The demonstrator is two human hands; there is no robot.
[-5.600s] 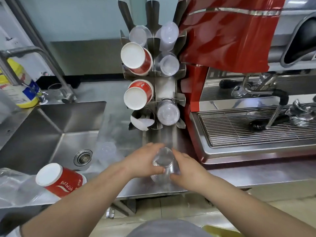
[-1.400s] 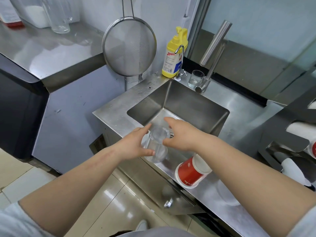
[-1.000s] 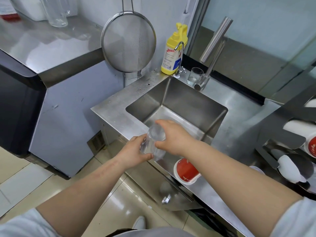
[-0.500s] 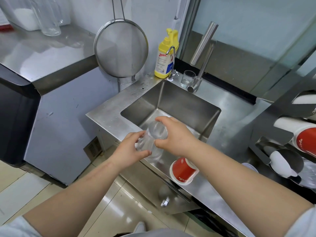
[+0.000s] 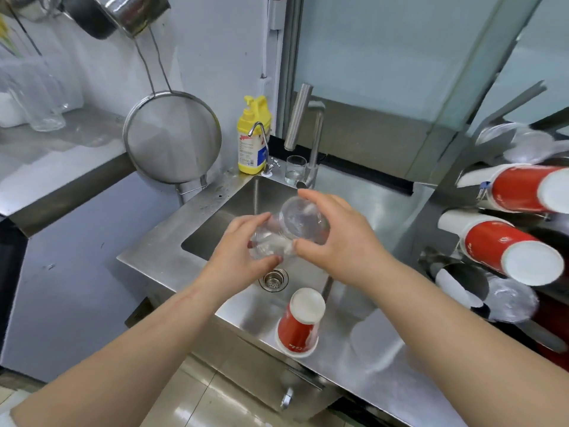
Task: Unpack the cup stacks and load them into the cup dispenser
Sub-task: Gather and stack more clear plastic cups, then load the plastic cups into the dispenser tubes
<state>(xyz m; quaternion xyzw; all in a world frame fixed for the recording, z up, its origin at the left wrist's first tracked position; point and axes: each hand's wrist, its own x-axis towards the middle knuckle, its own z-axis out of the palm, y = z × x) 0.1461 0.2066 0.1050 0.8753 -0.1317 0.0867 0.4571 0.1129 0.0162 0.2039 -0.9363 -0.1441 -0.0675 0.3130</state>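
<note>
Gripping the clear plastic cup stack (image 5: 288, 231) with curled fingers, left hand (image 5: 238, 257) and right hand (image 5: 341, 238) should pull evenly, avoiding crushing.

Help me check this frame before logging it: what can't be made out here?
- Clear cup stack, head view: count unreadable; both hands cover it, left hand, right hand.
- Cup dispenser: cut by the right edge, blurred.
- Soap bottle label: too small.

red-and-white cup stack (image 5: 298, 326), yellow soap bottle (image 5: 253, 135)
</note>
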